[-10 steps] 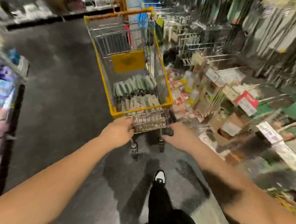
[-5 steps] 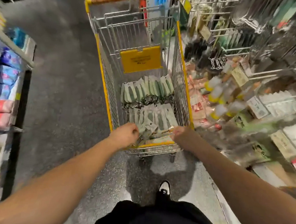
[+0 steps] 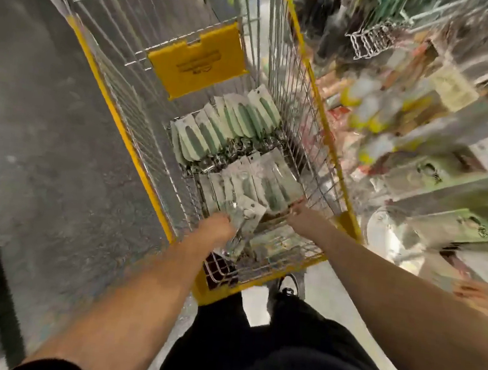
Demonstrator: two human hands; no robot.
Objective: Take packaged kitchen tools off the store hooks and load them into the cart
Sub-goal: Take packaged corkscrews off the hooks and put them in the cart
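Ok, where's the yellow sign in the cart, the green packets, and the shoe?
yellow sign [image 3: 197, 62]: head view, middle of its face.
green packets [image 3: 227, 129]: head view, middle of the fanned row.
shoe [image 3: 288, 286]: head view, its top, below the cart.

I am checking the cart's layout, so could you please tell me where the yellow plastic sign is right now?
In the head view, the yellow plastic sign hangs on the wire wall at the far end of the yellow-framed wire cart, above the row of green-handled packaged tools.
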